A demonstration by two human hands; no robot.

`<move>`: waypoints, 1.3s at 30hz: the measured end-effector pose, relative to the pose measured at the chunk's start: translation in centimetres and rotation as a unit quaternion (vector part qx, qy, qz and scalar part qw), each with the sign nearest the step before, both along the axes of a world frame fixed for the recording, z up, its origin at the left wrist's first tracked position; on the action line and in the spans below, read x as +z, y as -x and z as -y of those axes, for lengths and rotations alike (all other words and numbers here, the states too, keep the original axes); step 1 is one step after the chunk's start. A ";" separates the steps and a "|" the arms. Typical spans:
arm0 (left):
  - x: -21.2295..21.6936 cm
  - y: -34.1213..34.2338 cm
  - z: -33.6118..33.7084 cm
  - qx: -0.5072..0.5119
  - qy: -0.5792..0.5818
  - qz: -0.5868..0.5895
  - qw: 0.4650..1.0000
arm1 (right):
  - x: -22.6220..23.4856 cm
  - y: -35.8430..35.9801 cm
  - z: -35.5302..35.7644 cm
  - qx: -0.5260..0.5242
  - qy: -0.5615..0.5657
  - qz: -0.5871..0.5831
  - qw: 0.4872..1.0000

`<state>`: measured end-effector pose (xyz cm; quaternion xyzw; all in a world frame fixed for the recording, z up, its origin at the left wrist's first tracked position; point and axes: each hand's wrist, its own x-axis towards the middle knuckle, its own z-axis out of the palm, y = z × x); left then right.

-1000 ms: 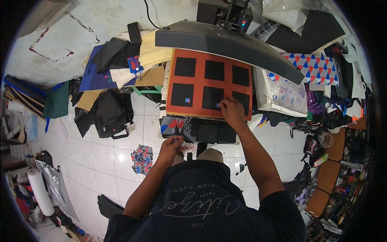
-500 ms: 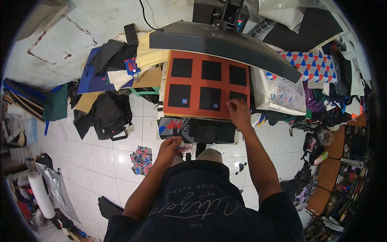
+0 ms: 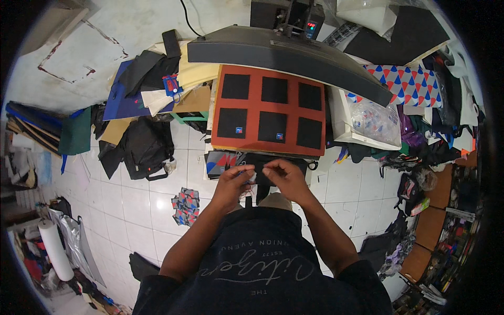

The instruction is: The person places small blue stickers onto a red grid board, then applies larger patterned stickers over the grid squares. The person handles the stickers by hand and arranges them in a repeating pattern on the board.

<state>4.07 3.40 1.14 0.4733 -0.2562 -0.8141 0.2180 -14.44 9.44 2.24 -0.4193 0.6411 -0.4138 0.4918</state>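
We hold our left hand (image 3: 232, 181) and right hand (image 3: 283, 176) together just below the orange rectangular press pad (image 3: 269, 109) carrying six black fabric squares (image 3: 272, 127), both hands' fingers pinching a small pale label (image 3: 251, 176) between them, above the white tiled floor (image 3: 152, 202).

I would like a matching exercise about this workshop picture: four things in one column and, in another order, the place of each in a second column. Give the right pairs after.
Things:
1. black fabric squares
2. black backpack
3. white roll
4. clear plastic bag

Places:
A. on the tiled floor, to the person's left
B. on the red pad of the press
C. to the right of the red pad
D. far lower left, near the picture's rim

Pairs: 1-B, 2-A, 3-D, 4-C

Both the left hand and the right hand are together in front of the pad, pinching something small.
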 end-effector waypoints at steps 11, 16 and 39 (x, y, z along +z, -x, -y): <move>2.2 3.6 -1.0 0.023 -0.010 -0.010 1.000 | -0.3 1.8 -0.3 0.036 -0.037 0.081 0.995; 1.2 3.9 -2.2 0.032 -0.027 -0.034 0.999 | -0.2 2.5 -0.9 -0.034 -0.022 0.156 0.987; 2.2 4.8 -3.3 0.054 0.000 -0.019 0.998 | 0.7 3.8 -2.5 0.024 0.062 0.042 0.997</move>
